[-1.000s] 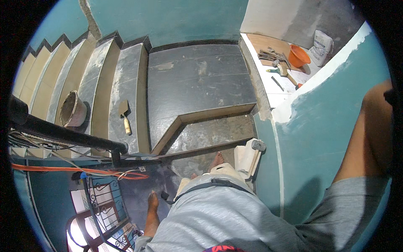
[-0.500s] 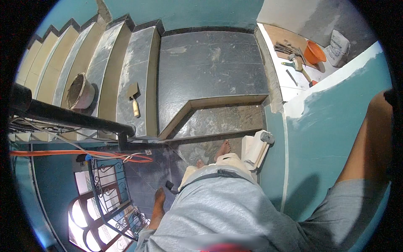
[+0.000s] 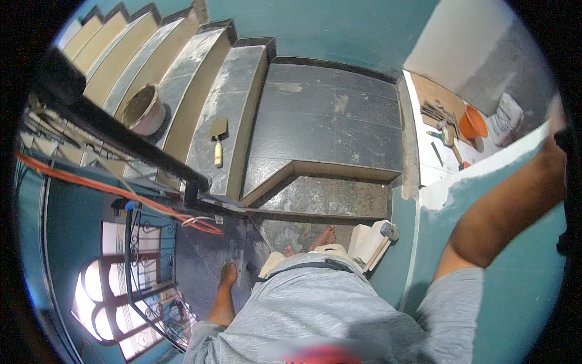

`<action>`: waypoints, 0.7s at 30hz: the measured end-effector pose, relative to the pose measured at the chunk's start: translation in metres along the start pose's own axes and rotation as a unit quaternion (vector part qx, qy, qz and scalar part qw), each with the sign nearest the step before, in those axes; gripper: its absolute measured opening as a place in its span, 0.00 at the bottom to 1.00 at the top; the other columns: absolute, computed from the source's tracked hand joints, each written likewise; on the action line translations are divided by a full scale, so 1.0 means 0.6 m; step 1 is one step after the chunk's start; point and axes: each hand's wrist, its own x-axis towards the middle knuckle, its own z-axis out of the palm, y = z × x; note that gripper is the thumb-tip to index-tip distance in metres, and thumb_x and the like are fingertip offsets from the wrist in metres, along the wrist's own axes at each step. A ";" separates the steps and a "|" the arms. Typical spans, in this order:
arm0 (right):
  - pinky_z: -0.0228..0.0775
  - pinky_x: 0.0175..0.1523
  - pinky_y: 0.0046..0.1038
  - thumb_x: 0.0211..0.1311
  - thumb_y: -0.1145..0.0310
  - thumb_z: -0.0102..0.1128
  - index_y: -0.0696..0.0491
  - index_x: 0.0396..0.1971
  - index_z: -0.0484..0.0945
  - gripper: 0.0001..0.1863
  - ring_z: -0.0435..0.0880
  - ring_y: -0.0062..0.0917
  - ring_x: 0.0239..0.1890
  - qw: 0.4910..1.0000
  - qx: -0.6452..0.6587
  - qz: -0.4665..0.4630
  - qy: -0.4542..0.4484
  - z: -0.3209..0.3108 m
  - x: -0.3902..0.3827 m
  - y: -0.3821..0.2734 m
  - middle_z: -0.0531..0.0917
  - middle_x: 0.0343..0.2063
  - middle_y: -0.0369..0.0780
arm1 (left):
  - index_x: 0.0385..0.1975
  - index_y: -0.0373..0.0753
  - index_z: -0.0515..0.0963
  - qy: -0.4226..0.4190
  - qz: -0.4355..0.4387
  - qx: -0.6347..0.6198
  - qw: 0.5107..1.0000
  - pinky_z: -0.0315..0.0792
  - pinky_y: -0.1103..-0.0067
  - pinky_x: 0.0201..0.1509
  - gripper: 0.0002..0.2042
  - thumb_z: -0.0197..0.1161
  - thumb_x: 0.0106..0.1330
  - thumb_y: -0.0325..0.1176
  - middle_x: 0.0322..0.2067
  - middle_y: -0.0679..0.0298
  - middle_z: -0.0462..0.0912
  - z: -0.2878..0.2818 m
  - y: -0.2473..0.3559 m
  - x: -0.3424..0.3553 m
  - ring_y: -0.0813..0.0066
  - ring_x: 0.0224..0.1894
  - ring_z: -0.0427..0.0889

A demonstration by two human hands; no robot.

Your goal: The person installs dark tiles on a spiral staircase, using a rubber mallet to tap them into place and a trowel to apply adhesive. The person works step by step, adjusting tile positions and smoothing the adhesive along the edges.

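Letting the left hand (image 3: 228, 271) hang low, with nothing visible in it; cannot tell whether curled or spread. Bending the right arm (image 3: 509, 215) up toward the rim, with the right hand (image 3: 555, 115) too blurred to read its grip. Seeing pale pieces (image 3: 359, 241) beside the right foot (image 3: 325, 236), then a trowel (image 3: 218, 149) on the step ahead of the left hand, nearer it than the right, handle bodyward, long axis running away. Looking past to a bucket (image 3: 151, 121), leftward, and an orange bowl (image 3: 473, 124), far right.
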 end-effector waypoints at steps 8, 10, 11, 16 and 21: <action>0.69 0.61 0.49 0.70 0.52 0.58 0.64 0.57 0.74 0.30 0.79 0.57 0.55 0.641 -0.374 0.427 -0.517 -0.326 -0.652 0.077 0.80 0.50 0.62 | 0.59 0.29 0.73 -0.008 -0.083 -0.029 0.996 0.62 0.56 0.73 0.24 0.35 0.79 0.40 0.59 0.37 0.76 0.019 -0.005 -0.031 0.37 0.65 0.72; 0.74 0.54 0.49 0.68 0.54 0.60 0.62 0.54 0.77 0.27 0.83 0.57 0.48 0.556 -0.405 0.403 -0.603 -0.482 -0.810 -0.007 0.84 0.44 0.59 | 0.59 0.29 0.72 -0.003 -0.090 -0.012 0.996 0.63 0.55 0.73 0.24 0.35 0.79 0.39 0.60 0.38 0.75 0.013 -0.005 -0.063 0.37 0.64 0.72; 0.73 0.55 0.51 0.67 0.56 0.59 0.63 0.55 0.75 0.27 0.82 0.58 0.49 0.545 -0.369 0.410 -0.632 -0.552 -0.867 -0.052 0.83 0.45 0.60 | 0.59 0.29 0.72 0.013 -0.084 -0.001 0.996 0.63 0.55 0.72 0.23 0.35 0.79 0.39 0.60 0.38 0.75 0.007 -0.004 -0.075 0.37 0.64 0.73; 0.75 0.56 0.47 0.64 0.46 0.59 0.62 0.39 0.84 0.29 0.84 0.55 0.48 0.237 -0.312 0.570 -0.722 -0.785 -0.938 -0.282 0.85 0.39 0.60 | 0.58 0.28 0.71 -0.096 -0.187 -0.001 0.978 0.66 0.56 0.71 0.22 0.35 0.79 0.37 0.59 0.39 0.77 -0.013 0.004 -0.109 0.38 0.61 0.76; 0.76 0.50 0.48 0.68 0.48 0.53 0.59 0.37 0.85 0.26 0.86 0.53 0.40 0.236 -0.351 0.631 -0.651 -0.832 -0.901 -0.326 0.87 0.35 0.56 | 0.56 0.26 0.72 -0.081 -0.080 0.043 0.993 0.68 0.58 0.69 0.21 0.36 0.77 0.34 0.55 0.38 0.79 0.003 -0.003 -0.089 0.39 0.59 0.78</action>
